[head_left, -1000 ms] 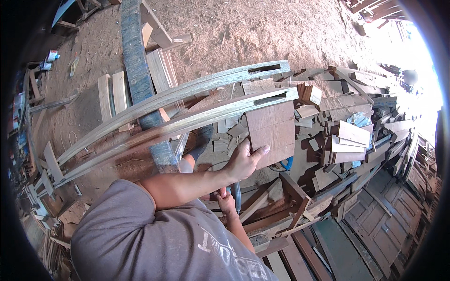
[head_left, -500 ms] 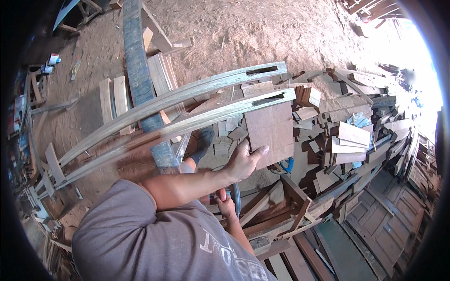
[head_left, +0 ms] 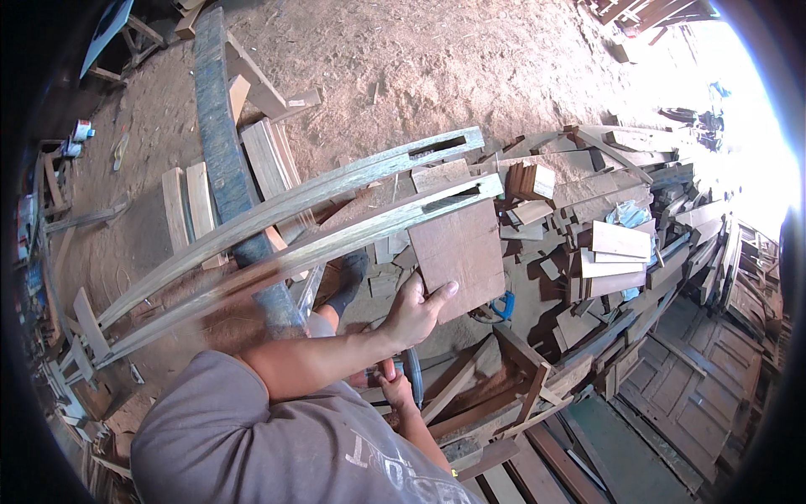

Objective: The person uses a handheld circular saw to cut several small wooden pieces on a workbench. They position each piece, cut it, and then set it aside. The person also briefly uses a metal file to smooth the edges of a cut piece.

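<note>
My left hand (head_left: 417, 315) grips the lower left corner of a flat, squarish brown board (head_left: 460, 256), thumb lying across its face. The board's upper edge meets the lower side of the nearer long curved wooden beam (head_left: 361, 223), close to a slot cut in that end. A second curved beam (head_left: 336, 175) with a similar slot runs alongside, farther from me. Below my left forearm, my right hand (head_left: 399, 391) is wrapped round a reddish handle (head_left: 388, 368); most of it is hidden. A dark blue-grey curved tube (head_left: 414, 378) passes beside that hand.
A worn bluish plank (head_left: 220, 109) lies crosswise under the beams. Stacked boards (head_left: 267, 160) sit beside it. Wood offcuts (head_left: 621, 252) crowd the right, with a blue-handled tool (head_left: 504, 307) and a timber frame (head_left: 520, 370). My foot (head_left: 346, 281) stands under the beams.
The beams, board and hands appear slightly lower and farther left as the whole view shifts. Both hands keep their grips, and the board stays at the beam's slotted end.
</note>
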Demonstrator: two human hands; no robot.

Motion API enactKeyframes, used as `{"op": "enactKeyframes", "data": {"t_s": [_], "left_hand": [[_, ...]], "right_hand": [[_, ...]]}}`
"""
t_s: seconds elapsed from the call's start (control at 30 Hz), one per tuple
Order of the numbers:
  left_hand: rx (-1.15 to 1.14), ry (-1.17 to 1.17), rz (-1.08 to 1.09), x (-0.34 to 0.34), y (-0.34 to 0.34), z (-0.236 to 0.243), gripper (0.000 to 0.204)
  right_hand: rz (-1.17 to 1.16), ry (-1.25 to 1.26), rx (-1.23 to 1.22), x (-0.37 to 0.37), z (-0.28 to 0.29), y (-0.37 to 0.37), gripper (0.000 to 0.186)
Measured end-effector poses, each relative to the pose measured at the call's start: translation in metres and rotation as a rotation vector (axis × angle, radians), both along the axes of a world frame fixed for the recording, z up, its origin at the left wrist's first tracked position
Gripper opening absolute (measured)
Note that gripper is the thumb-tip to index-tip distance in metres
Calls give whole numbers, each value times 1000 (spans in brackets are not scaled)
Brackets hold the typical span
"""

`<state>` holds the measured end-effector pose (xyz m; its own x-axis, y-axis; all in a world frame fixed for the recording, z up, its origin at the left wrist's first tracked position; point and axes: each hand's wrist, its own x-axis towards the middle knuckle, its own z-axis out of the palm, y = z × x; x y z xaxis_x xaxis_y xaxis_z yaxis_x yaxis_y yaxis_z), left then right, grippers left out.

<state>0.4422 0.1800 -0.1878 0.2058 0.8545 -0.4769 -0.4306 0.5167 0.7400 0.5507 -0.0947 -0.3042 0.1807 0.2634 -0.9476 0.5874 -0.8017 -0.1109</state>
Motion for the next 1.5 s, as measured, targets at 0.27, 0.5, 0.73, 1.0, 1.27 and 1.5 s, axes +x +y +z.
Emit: {"op": "enactKeyframes", "data": {"t_s": [0.27, 0.5, 0.73, 1.0, 1.27, 1.5], "left_hand": [[2, -64, 110, 4, 2, 10, 34], [18, -28, 80, 3, 0, 6, 38], [26, -21, 91, 2, 1, 7, 37], [21, -43, 104, 1, 4, 11, 39], [28, -44, 118, 3, 3, 10, 39], [26, -33, 58, 2, 2, 1, 40]], "right_hand": [[41, 1, 39, 4, -13, 3, 61], [-98, -3, -7, -6, 4, 21, 59], [-99, -11, -4, -5, 2, 12, 62], [-33, -26, 14, -6, 4, 1, 65], [-39, -38, 59, -9, -2, -14, 59], [-1, -56, 156, -11, -8, -24, 59]]}}
